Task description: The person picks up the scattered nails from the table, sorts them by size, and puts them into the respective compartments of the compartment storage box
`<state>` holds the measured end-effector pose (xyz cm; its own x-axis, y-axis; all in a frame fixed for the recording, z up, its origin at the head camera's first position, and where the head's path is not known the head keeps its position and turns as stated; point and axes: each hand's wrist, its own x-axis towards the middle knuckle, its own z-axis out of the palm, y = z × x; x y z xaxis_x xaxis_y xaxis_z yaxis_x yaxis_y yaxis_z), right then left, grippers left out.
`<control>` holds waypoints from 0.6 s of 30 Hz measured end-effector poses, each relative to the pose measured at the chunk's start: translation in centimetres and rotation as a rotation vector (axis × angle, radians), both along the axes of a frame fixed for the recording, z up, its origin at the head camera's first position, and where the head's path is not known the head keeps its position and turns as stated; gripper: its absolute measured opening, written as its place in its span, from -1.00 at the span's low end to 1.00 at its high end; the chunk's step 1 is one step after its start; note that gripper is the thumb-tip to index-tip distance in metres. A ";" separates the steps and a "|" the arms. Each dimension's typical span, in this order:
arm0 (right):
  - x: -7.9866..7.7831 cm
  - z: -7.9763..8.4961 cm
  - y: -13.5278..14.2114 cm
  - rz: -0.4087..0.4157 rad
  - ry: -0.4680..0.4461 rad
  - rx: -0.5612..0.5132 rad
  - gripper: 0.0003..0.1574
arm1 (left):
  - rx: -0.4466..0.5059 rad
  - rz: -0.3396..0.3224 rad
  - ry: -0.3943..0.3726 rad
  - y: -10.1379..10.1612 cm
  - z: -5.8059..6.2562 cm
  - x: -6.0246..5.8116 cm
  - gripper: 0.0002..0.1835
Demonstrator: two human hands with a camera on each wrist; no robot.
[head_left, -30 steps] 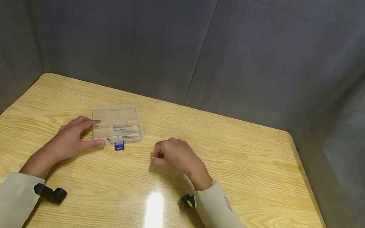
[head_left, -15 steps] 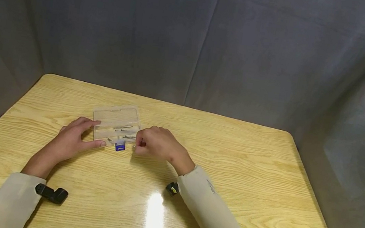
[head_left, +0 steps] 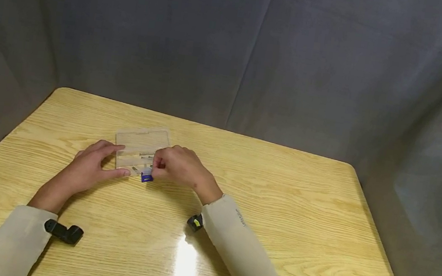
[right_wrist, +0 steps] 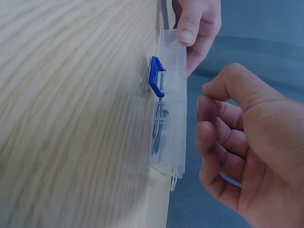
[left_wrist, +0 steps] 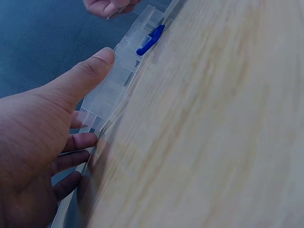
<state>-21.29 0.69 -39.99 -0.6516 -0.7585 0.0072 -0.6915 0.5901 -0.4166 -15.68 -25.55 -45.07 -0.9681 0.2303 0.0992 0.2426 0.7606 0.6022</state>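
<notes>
A clear plastic compartment box [head_left: 129, 161] with a blue latch [head_left: 146, 177] lies at the left on the table, its lid [head_left: 143, 139] folded back. My left hand [head_left: 89, 168] holds the box at its left end, thumb at the front edge and index finger at the back. Over the right-hand compartments, my right hand [head_left: 179, 165] pinches a thin metal screw [left_wrist: 110, 16] between thumb and fingertips, most of it hidden by the fingers. Several screws [right_wrist: 158, 130] lie inside the box, seen through its wall in the right wrist view.
The wooden table [head_left: 277, 220] has a bright light reflection [head_left: 186, 264] near its front. A grey curtain [head_left: 233, 46] hangs behind it and at both sides. Dark wrist cameras [head_left: 64, 232] sit on both sleeves.
My right hand has moved left with the screw, from the table beside the box to over its right-hand compartments. My left hand has stayed at the box.
</notes>
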 end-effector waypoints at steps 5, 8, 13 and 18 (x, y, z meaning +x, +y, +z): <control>-0.6 -0.1 -1.3 0.007 0.013 -0.014 -0.93 | 0.001 -0.004 0.009 -0.1 0.0 0.0 -0.14; -0.9 -0.1 -2.1 0.020 0.012 -0.011 -0.96 | 0.003 -0.007 0.010 -0.1 0.0 0.1 -0.14; -1.0 -0.2 -2.9 0.026 -0.002 -0.005 -0.94 | 0.009 -0.007 0.008 0.1 -0.1 0.1 -0.14; -0.8 -0.1 -2.7 0.003 -0.013 -0.007 -0.91 | 0.005 -0.007 0.003 0.4 -0.2 0.0 -0.12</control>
